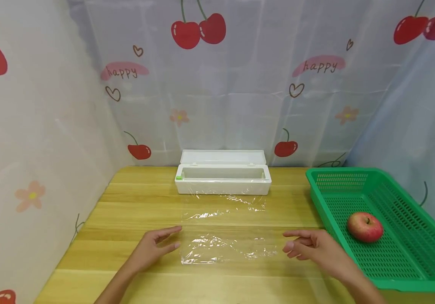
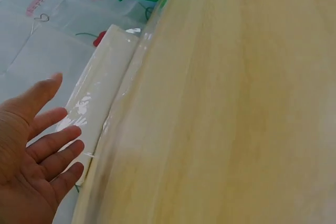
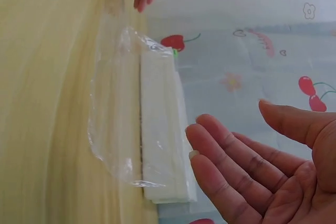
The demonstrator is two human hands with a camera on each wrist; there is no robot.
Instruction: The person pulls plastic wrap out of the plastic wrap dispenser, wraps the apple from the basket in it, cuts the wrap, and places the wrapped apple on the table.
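A sheet of clear plastic wrap (image 1: 221, 230) extends over the wooden table from a white wrap dispenser box (image 1: 223, 187), whose lid (image 1: 223, 157) stands raised at the back. My left hand (image 1: 150, 250) is beside the sheet's left edge, fingers extended and holding nothing. On the opposite side my right hand (image 1: 314, 249) hovers near the sheet's right edge, its fingers relaxed and the palm bare in the right wrist view. The left wrist view has the left hand (image 2: 37, 156) with fingers spread apart, overlapping the box (image 2: 100, 93).
A green plastic basket (image 1: 354, 257) stands at the right with a red apple (image 1: 365, 227) inside. The wooden table (image 1: 134, 202) is enclosed by a cherry-print curtain (image 1: 232, 118) at the back and sides. A small green tab (image 1: 179, 177) sits on the box's left end.
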